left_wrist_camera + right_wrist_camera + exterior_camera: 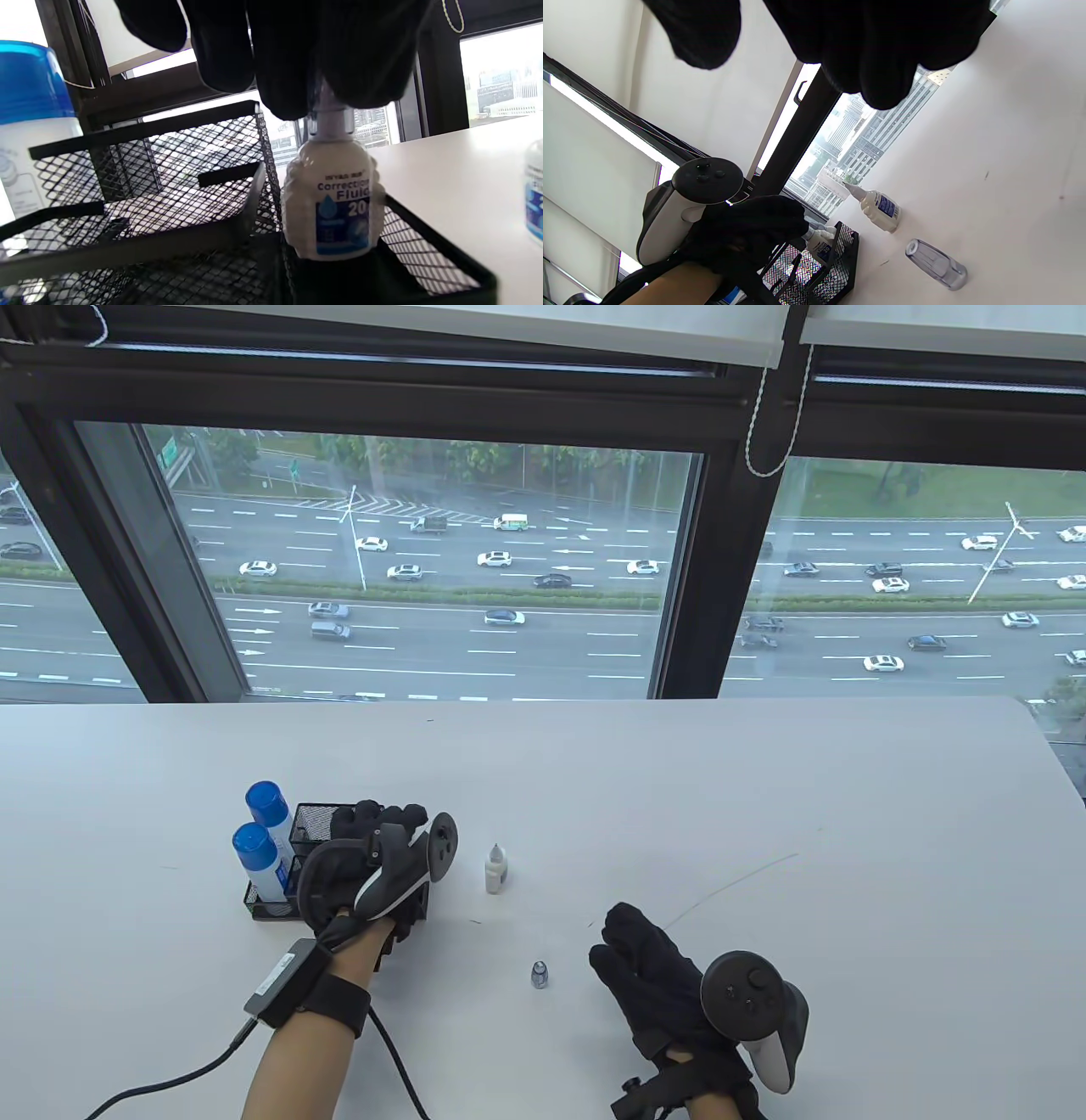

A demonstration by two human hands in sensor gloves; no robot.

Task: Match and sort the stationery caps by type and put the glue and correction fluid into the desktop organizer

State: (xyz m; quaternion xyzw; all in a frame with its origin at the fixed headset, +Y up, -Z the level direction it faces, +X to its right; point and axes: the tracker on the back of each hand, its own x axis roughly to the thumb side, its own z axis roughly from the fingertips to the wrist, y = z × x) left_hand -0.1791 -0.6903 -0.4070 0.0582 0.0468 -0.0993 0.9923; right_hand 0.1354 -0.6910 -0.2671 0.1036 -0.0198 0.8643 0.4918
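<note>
My left hand (383, 824) reaches over the black mesh organizer (310, 821) and pinches the top of a capped correction fluid bottle (335, 203). That bottle stands upright in the organizer's right-hand compartment (428, 254); in the table view the hand hides it. Two glue sticks with blue caps (265, 804) stand at the organizer's left side. A second correction fluid bottle (496, 869), uncapped, stands on the table right of the organizer. Its clear cap (540, 976) lies nearer me. My right hand (629, 940) rests open on the table right of that cap, holding nothing.
The white table (764, 814) ends at a window wall behind. The organizer's middle mesh compartments (178, 169) hold nothing. A cable (170, 1082) runs from my left wrist toward the front edge.
</note>
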